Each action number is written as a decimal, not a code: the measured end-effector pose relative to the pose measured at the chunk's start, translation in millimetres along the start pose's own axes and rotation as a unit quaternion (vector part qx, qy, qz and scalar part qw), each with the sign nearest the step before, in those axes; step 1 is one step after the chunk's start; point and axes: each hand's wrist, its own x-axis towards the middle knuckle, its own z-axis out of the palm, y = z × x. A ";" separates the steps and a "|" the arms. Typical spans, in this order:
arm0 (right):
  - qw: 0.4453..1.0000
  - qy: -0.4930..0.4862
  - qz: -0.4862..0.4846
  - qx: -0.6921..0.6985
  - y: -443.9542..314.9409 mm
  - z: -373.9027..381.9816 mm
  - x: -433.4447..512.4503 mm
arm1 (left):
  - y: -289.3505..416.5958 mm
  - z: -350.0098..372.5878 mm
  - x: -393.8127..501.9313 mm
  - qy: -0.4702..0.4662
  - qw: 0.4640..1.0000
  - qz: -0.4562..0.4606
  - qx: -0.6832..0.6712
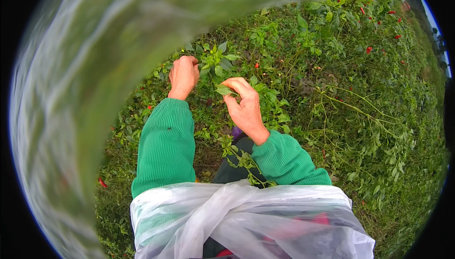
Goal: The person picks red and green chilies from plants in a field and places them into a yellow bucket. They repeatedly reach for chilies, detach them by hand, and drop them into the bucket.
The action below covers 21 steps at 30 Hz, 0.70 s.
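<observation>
Both hands are among leafy pepper plants. My left hand (pixel 185 74) has its fingers curled at the edge of a leafy pepper top (pixel 214 60); its fingertips are hidden, so what they hold cannot be made out. To the right and lower, my right hand (pixel 244 104) has thumb and index finger around a green pepper leaf (pixel 224 89). A red chili pepper (pixel 256 65) shows in the foliage above that hand. A leafy stem (pixel 249 166) lies against my right sleeve, over a dark trouser leg. Translucent plastic sheeting (pixel 234 205) covers my torso and upper arms.
Several red chilies (pixel 369 50) hang on bushes at the upper right. Long bent pepper branches (pixel 355 108) spread on the right. A lone red chili (pixel 102 182) is low on the left. Blurred, see-through material covers the view's left and top.
</observation>
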 end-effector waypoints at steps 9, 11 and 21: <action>0.956 -0.258 0.090 -0.111 78.0 58.9 54.4 | -16.2 -10.1 -69.6 0.068 0.996 -0.058 -0.022; 0.959 -0.259 0.119 -0.001 76.2 64.8 54.2 | -27.7 -14.0 -67.2 0.014 0.994 -0.103 -0.041; 0.978 -0.176 0.074 0.087 74.4 68.1 33.5 | -58.5 -12.4 -67.7 -0.015 0.999 0.031 -0.006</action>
